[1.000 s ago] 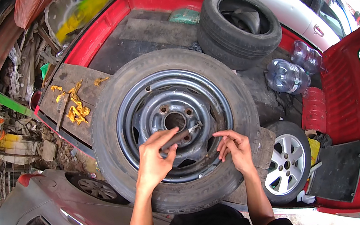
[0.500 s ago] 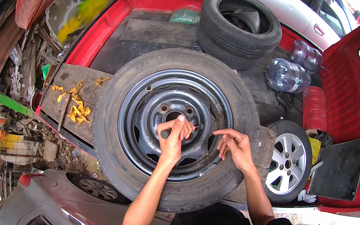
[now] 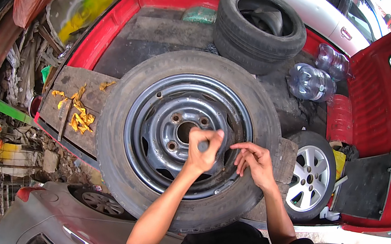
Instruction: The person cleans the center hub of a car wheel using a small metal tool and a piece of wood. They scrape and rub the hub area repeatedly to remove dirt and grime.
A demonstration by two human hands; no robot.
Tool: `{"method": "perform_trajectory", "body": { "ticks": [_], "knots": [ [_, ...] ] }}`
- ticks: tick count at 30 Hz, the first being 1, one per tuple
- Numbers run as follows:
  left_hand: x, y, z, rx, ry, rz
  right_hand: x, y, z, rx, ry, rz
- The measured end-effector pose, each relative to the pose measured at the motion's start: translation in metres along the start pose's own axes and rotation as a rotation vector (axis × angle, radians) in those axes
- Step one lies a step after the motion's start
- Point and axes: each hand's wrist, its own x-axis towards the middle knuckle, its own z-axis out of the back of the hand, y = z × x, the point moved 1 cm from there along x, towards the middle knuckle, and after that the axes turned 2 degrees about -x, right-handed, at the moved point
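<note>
At the centre of the frame, the steel rim [image 3: 188, 110] of a tyred wheel faces the camera, its black tyre [image 3: 115, 151] forming a broad ring around it. The left hand [image 3: 204, 151] lies over the lower right of the rim's disc, its fingers closed round a dark-handled tool [image 3: 203, 146]. Only the butt of the handle shows, emerging from the fist. The handle's long axis appears strongly foreshortened, pointing nearly toward the camera; the working end is hidden beneath the hand, so its contact with the metal cannot be told. The round centre bore [image 3: 186, 132] lies just to the upper left of the fist, partly covered by it. The right hand [image 3: 254, 161] is placed to the lower right, near the left but apart from it, over the rim's outer part. Its index finger extends leftward and the others bend loosely, with nothing visible between them; whether they touch the rim is unclear. Of the two hands, the left is nearer the bore.
</note>
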Motion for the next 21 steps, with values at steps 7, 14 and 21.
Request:
{"method": "perform_trajectory", "body": {
  "ticks": [7, 14, 21],
  "knots": [
    [0.034, 0.026, 0.003, -0.195, -0.136, 0.046, 0.001, 0.000, -0.001, 0.013, 0.001, -0.003],
    [-0.016, 0.000, 0.014, -0.425, -0.060, 0.213, 0.000, -0.001, 0.000, 0.030, -0.008, 0.009],
    [0.024, 0.012, 0.006, 0.068, -0.044, 0.018, -0.001, -0.001, 0.000, 0.027, -0.016, -0.014]
  ]
}}
